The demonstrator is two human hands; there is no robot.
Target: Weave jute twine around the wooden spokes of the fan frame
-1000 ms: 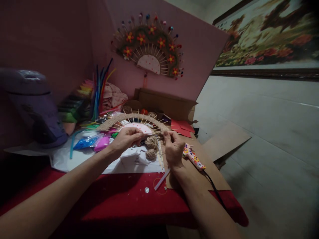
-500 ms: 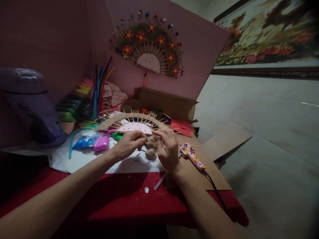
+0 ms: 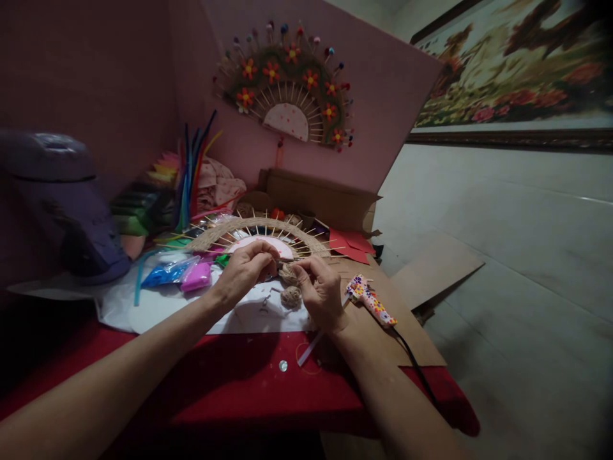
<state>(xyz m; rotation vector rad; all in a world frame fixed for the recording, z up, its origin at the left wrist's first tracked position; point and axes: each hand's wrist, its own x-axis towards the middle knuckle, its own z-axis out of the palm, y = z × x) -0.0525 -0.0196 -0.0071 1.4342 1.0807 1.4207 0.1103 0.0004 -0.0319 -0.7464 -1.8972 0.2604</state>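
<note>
My left hand (image 3: 249, 268) and my right hand (image 3: 320, 291) are raised close together, both with fingers closed in a pinch. Whatever thin thing lies between the fingertips is too small to make out. Just behind them is a half-round fan frame (image 3: 239, 225) of wooden sticks with a woven twine band. At its base is a white half-circle (image 3: 261, 243) with pink dots, partly hidden by my left hand. Two small balls of twine (image 3: 290, 296) sit between and below my hands. A flower-patterned glue gun (image 3: 371, 300) lies on cardboard to the right.
Blue and pink packets (image 3: 196, 276) lie left on white sheets. A purple canister (image 3: 67, 211) and upright pipe cleaners (image 3: 191, 172) stand behind. A finished fan (image 3: 287, 70) hangs on the pink board. The glue gun's black cord (image 3: 414, 364) crosses the red tablecloth (image 3: 215, 383).
My left hand has risen slightly and turned, covering more of the dotted half-circle. My right fingertips have dropped a little and drawn into a tighter pinch, away from the fan's base.
</note>
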